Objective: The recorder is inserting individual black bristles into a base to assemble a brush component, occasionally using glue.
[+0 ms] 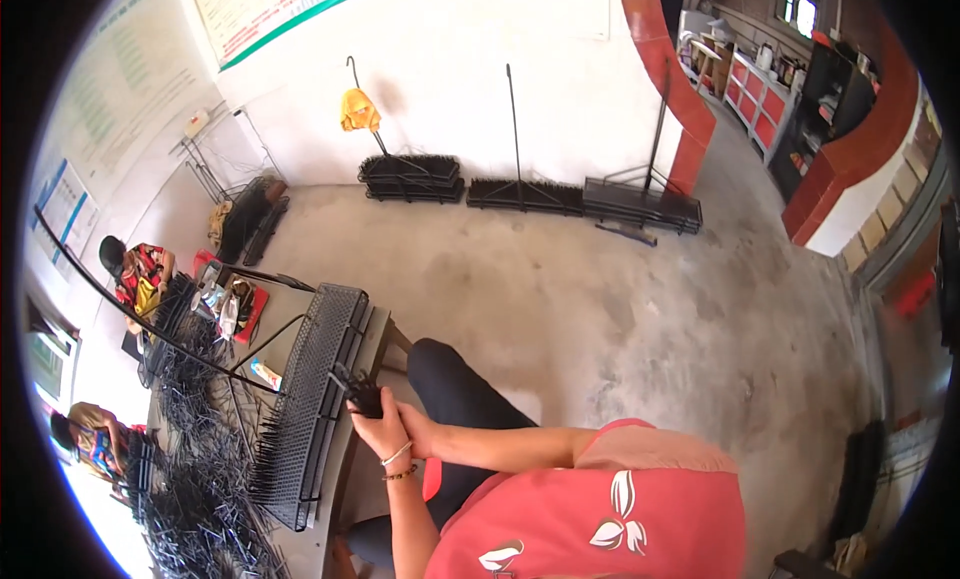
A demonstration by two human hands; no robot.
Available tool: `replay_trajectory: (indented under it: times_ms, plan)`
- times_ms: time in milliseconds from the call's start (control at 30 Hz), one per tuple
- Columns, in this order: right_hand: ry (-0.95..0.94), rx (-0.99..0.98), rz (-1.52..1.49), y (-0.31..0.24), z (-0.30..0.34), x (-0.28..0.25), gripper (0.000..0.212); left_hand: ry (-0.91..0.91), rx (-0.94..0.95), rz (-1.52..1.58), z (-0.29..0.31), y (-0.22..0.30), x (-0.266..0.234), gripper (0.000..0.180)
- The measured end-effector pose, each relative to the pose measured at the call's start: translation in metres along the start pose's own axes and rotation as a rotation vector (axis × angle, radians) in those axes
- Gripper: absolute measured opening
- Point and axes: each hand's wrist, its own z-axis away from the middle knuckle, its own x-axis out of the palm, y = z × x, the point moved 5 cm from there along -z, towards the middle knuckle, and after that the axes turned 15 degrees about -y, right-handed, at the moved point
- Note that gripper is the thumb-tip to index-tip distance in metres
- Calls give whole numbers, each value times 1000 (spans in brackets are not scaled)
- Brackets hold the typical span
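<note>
My left hand point(378, 434), with bracelets at its wrist, is closed around a bunch of short thin black sticks point(364, 397) whose ends poke out beyond the fingers. Against it presses my right hand point(420, 435), its fingers mostly hidden behind the left one. Both hands are above my lap, just beside the table's edge. Close by on the table point(370, 351) lies a long black mesh rack point(318, 404), with rows of upright black sticks along its lower left part. Beyond the rack spreads a heap of loose black sticks point(195, 489).
Two people point(145, 279) sit across the table at the left. A red tray point(254, 314) with small items is at the table's far end, and a long black bar point(140, 314) slants over the table. More black racks point(525, 194) stand along the white wall; a doorway opens far right.
</note>
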Motion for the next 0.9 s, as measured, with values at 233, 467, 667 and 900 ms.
replay_trajectory:
  times_ms: [233,467,667,900]
  plan:
    - [-51,146,84,24,-5,15,40,212,-22,-29,19,15,-32,27]
    - [151,265,218,23,-12,-9,36,452,-164,524,16,-49,-59,9]
    - [271,531,494,33,-16,-31,32,566,-439,1070,48,-88,-94,11]
    - [136,517,1059,10,-99,-28,35,388,-463,1180,33,-115,-122,14]
